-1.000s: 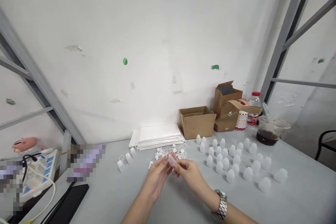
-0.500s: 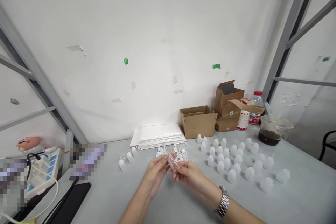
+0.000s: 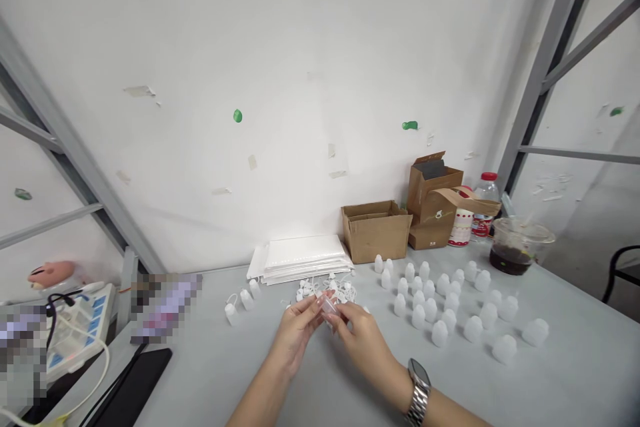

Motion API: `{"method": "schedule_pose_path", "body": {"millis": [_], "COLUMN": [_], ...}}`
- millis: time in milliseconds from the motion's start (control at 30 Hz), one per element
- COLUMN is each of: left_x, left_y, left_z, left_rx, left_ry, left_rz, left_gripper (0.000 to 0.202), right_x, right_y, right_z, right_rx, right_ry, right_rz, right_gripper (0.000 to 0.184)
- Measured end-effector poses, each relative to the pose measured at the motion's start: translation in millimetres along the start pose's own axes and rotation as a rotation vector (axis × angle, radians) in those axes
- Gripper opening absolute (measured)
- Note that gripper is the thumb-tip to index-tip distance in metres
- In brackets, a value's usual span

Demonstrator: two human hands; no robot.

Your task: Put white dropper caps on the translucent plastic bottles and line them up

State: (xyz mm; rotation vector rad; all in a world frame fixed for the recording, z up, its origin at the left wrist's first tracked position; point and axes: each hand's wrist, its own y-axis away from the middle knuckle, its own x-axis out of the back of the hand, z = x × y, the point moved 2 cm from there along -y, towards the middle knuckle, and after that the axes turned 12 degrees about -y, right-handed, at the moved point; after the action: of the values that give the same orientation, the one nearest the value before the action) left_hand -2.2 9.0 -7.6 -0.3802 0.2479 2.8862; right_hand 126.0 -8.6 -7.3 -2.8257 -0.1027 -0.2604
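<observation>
**Right wrist rolls, small bottle tips over between the fingertips**

Since the last view, the right wrist has turned so the watch (image 3: 419, 389) shows its face, and the small bottle (image 3: 329, 307) now leans further over, still up at the hands.

A white wall (image 3: 210, 87) with scraps of tape and green blobs rises behind a pale grey table (image 3: 565, 383), with grey metal framing (image 3: 547, 67) to the right. Along the far edge, left to right, stand a stack of white pouches (image 3: 305, 257), an open cardboard box (image 3: 376, 232), a paper bag (image 3: 434, 203), a water bottle (image 3: 487, 207) and a clear cup (image 3: 513, 257) of dark liquid. To the right, rows of white caps (image 3: 440, 320) stand on the table. Four small upright bottles (image 3: 239, 307) sit left of the hands, and a black phone (image 3: 137, 383) lies near left.

Both hands work just near a tangle of white nozzles (image 3: 325, 290). The left hand (image 3: 295, 337) is curled, fingertips on the bottle. The right hand (image 3: 363, 340) is nearly closed, pinching the bottle's lower end.
</observation>
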Motion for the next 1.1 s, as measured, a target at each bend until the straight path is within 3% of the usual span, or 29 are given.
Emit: {"method": "schedule_pose_path", "body": {"millis": [167,333,500,867,1100], "left_x": [-2.2,-3.7,-8.1,-6.3,-9.2], "left_y": [0,2,4,4,6], "left_z": [2,6,9,6,10], "left_rx": [0.002,0.020,0.010,0.036,0.042], "left_ry": [0.115,0.103,0.037,-0.009,0.093], "left_rz": [-0.037,-0.030,-0.001,0.006,-0.017], "left_gripper": [0.028,0.030,0.031,0.030,0.036], "right_x": [-3,-5,-6,-6,-7], "right_y": [-9,-8,-7,-9,-7], "right_z": [6,8,10,12,10], "right_rx": [-0.224,-0.319,-0.332,-0.251,-0.369], "right_ry": [-0.450,-0.700,-0.754,-0.481,-0.851], "right_rz": [-0.241,-0.322,-0.302,-0.149,-0.245], "right_gripper": [0.044,0.040,0.040,0.050,0.041]}}
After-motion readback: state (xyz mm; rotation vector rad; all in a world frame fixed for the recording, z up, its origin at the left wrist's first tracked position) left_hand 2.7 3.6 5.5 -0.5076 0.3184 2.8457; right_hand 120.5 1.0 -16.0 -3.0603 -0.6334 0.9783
